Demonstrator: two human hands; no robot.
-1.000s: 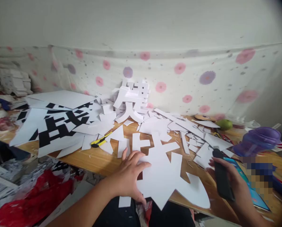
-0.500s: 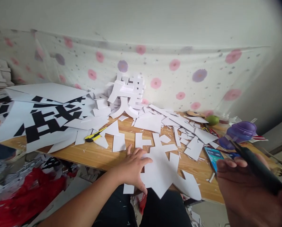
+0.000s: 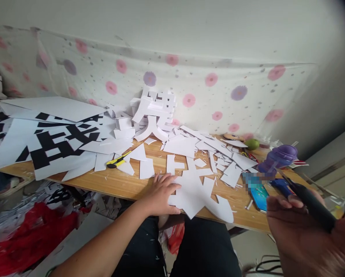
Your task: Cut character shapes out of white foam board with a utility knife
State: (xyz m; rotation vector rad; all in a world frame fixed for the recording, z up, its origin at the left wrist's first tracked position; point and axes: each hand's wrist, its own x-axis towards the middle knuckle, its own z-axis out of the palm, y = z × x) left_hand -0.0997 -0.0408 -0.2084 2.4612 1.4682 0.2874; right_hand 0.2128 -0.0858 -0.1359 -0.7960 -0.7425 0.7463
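My left hand point(image 3: 163, 194) lies on a white cut-out foam or card shape point(image 3: 191, 194) at the table's front edge, fingers spread and pressed down on its left part. The cut-out has jagged arms and a pointed lower tip that reaches past the edge. Held up at the right, my right hand point(image 3: 302, 234) is closed around a black-handled knife point(image 3: 312, 204), its thin metal blade pointing up and left. A white strip with a side arm point(image 3: 171, 164) lies just beyond my left fingers.
A yellow-and-black box cutter point(image 3: 116, 162) rests left of centre. White letter-like pieces point(image 3: 152, 129) are stacked at the back. Black-printed sheets point(image 3: 55, 148) cover the left. On the right are scraps point(image 3: 231, 174), a phone point(image 3: 258, 197), a purple cup point(image 3: 280, 157) and a green fruit point(image 3: 252, 144).
My left hand has gone from arched to flatter on the cut-out. The cut-out's lower tip sits higher in view. My right hand still holds the knife; the view has shifted slightly.
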